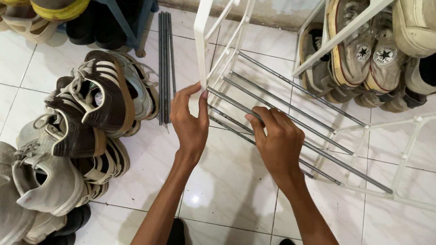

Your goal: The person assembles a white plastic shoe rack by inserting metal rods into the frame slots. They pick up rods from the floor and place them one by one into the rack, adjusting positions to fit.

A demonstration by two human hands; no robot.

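On the white tiled floor (233, 191) a white shoe-rack frame (203, 28) lies partly assembled, two bare hands at its near end. The left hand (189, 123) presses its fingers together against the frame's white upright post, thumb on the other side. The right hand (279, 140) curls its fingers over the grey metal rods (292, 105). About five of these rods are fitted in the frame; they lie side by side, their long axes slanting from upper left near the hands to lower right, ending at the far white side piece (408, 148). A loose bundle of about four spare rods (166, 61) lies beside the frame to the left, pointing straight away from the person. Left of that sits a heap of worn sneakers (89, 107).
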